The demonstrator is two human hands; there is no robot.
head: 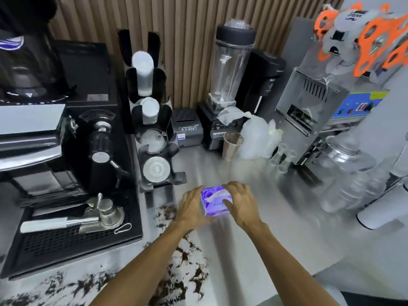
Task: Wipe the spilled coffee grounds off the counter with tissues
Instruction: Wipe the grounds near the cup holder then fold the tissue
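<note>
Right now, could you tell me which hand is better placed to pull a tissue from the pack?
Right, probably. The right hand lies over the top of the pack, fingers by the white tissue poking out. The left hand grips the pack's left side, so it can steady it.

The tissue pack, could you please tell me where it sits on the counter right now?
In the head view, the purple tissue pack lies mid-counter between the left hand and right hand, just right of the coffee grounds.
</note>
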